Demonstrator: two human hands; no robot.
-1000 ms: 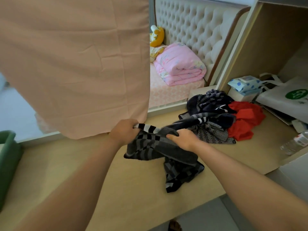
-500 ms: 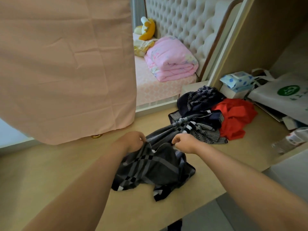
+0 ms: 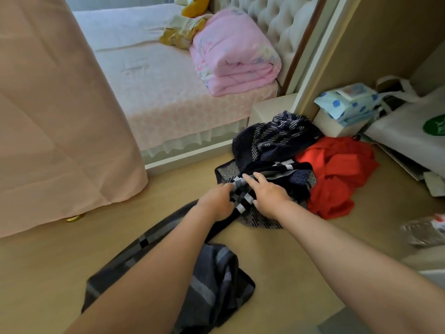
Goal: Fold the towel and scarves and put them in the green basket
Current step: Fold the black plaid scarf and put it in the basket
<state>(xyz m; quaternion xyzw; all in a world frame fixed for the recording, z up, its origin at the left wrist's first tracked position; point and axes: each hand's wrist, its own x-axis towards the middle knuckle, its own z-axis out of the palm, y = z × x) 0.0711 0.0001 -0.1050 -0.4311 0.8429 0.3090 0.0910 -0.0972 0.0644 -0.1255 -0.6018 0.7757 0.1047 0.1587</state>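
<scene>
A long dark grey checked scarf (image 3: pixel 216 280) lies stretched across the wooden table, from a bunched end near the front edge up to the pile. My left hand (image 3: pixel 216 203) grips its checked middle part. My right hand (image 3: pixel 269 191) lies on the same scarf just to the right, with two fingers stretched forward and the others curled over the cloth. Behind my hands lies a pile: a navy patterned scarf (image 3: pixel 272 138), a red cloth (image 3: pixel 337 172) and a grey zigzag cloth (image 3: pixel 262 220). The green basket is out of view.
A pink curtain (image 3: pixel 60 116) hangs over the table's left part. Behind the table's far edge stands a bed (image 3: pixel 156 92) with a folded pink quilt (image 3: pixel 236 54). At the right are a blue-dotted pack (image 3: pixel 349 102), a white bag (image 3: pixel 414 126) and a plastic bottle (image 3: pixel 426 232).
Both hands moved forward along the scarf toward the pile, leaving its bunched end on the table near the front. The view shifted right, so the green basket left the frame.
</scene>
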